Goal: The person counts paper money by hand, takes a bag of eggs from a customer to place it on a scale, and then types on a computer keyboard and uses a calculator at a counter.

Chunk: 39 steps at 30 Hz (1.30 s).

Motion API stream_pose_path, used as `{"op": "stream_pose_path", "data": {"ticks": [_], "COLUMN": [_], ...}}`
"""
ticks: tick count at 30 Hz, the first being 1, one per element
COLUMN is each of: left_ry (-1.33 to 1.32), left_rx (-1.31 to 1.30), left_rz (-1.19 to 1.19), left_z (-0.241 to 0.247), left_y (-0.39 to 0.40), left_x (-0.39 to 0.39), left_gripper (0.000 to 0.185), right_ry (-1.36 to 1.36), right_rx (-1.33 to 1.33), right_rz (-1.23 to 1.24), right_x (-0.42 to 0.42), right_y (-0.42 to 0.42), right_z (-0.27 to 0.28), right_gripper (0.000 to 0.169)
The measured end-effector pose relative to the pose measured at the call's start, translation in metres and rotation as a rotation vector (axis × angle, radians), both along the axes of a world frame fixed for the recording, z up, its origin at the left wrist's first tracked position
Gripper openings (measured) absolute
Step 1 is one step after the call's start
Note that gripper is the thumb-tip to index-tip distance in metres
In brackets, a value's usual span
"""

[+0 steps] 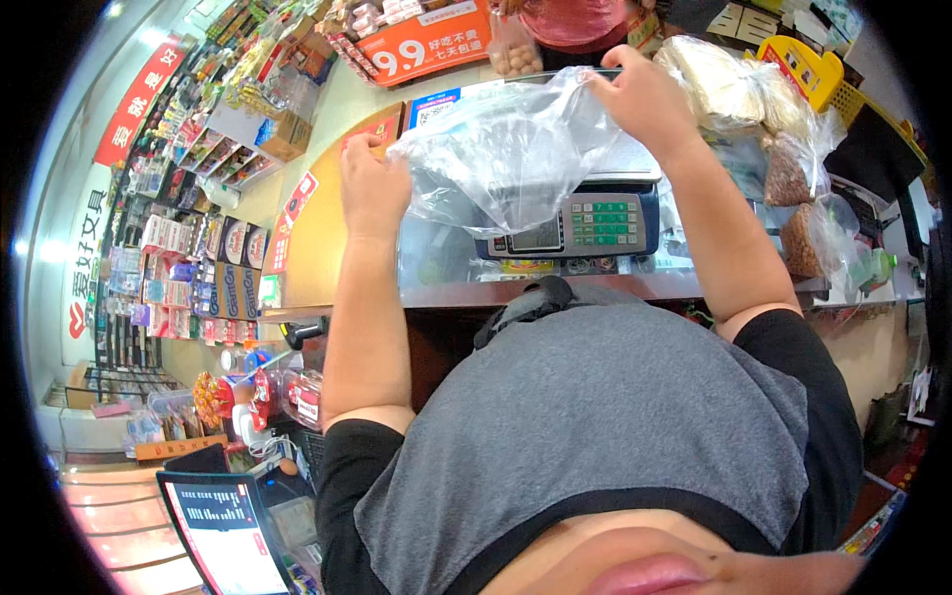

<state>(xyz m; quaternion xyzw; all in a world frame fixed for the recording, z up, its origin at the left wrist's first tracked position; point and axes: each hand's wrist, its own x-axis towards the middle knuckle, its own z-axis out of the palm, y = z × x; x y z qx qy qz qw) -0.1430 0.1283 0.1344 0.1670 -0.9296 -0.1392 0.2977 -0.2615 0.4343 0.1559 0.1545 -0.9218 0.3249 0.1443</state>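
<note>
A thin clear plastic bag is stretched out above the counter between my two hands. My left hand grips its left edge with curled fingers. My right hand pinches the far right end between thumb and fingers. Beneath the bag stands an electronic weighing scale with green keys, its display partly veiled by the plastic. Part of the scale's metal pan shows to the right of the bag.
Bagged goods crowd the counter's right side, near a yellow holder. A person in a pink top stands across the counter, close to a bag of round brown items. Left are a barcode scanner and a monitor.
</note>
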Motion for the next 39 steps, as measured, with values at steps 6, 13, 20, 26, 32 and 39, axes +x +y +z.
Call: {"op": "stream_pose_path", "data": {"ticks": [6,13,20,26,32,39], "left_ry": [0.154,-0.100,-0.397,-0.235,-0.008,0.242], "left_rx": [1.531,1.411,1.414,1.806,2.109,2.312], "left_rz": [-0.246,-0.128,-0.178,-0.767,-0.937,-0.909], "left_z": [-0.065,-0.135,-0.100,-0.049,-0.050,-0.070], "left_y": [0.022,0.019,0.026,0.002,-0.005,-0.008], "left_x": [-0.023,-0.005,0.013,-0.005,-0.023,-0.072], "left_gripper": [0.024,0.028,0.026,0.017,0.011,0.018], "right_ry": [-0.619,-0.720,-0.867,-1.029,-1.132,-1.396], "right_rx": [-0.983,-0.332,-0.347,-0.993,-1.627,-1.948], "right_rz": [0.332,0.124,0.360,0.817,0.747,0.525], "right_x": [0.005,0.003,-0.002,-0.035,-0.054,-0.107], "right_y": [0.002,0.009,0.043,0.092,0.083,0.068], "right_z": [-0.053,-0.147,-0.096,-0.081,-0.078,-0.091], "right_gripper": [0.082,0.051,0.029,0.018,0.021,0.033]}}
